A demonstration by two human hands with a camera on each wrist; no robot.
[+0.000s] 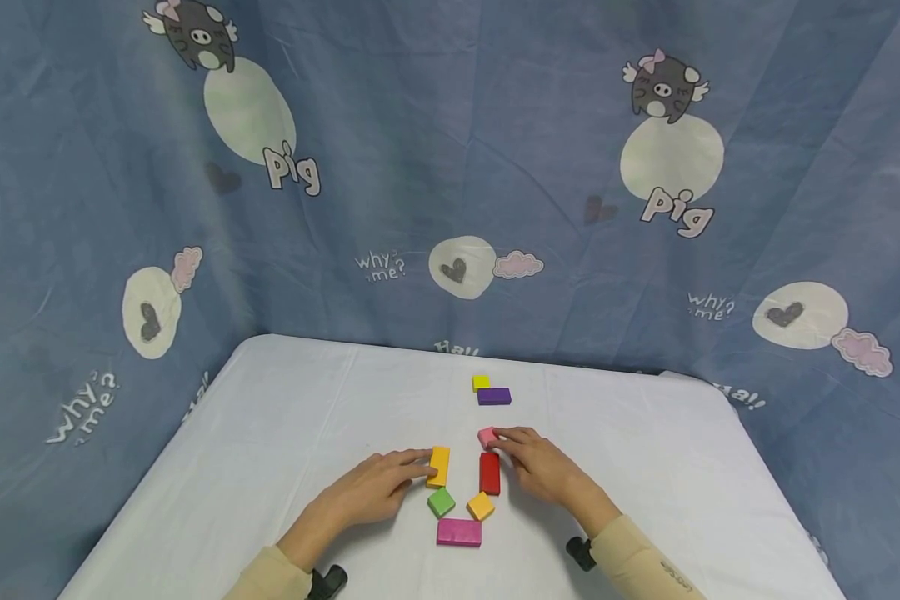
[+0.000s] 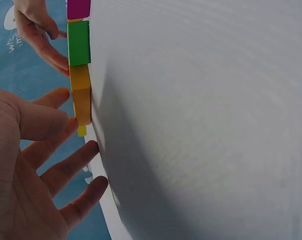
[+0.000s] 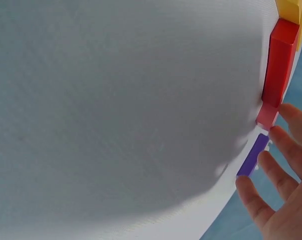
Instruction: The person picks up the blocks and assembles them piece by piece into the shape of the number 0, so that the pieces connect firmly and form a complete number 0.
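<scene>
Here's the surface [image 1: 285, 417], draped in a white cloth. Near its middle lie an orange bar [image 1: 438, 466], a red bar [image 1: 490, 473], a pink cube [image 1: 487, 437], a green cube [image 1: 441, 502], an orange cube [image 1: 481, 505] and a magenta bar [image 1: 459, 532]. Farther back (touching each other) sit a yellow cube [image 1: 481, 382] and a purple bar [image 1: 493, 396].

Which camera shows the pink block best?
The head view: the pink block lies in full sight at the right hand's fingertips. The right wrist view shows only its edge; the left wrist view shows none of it.
</scene>
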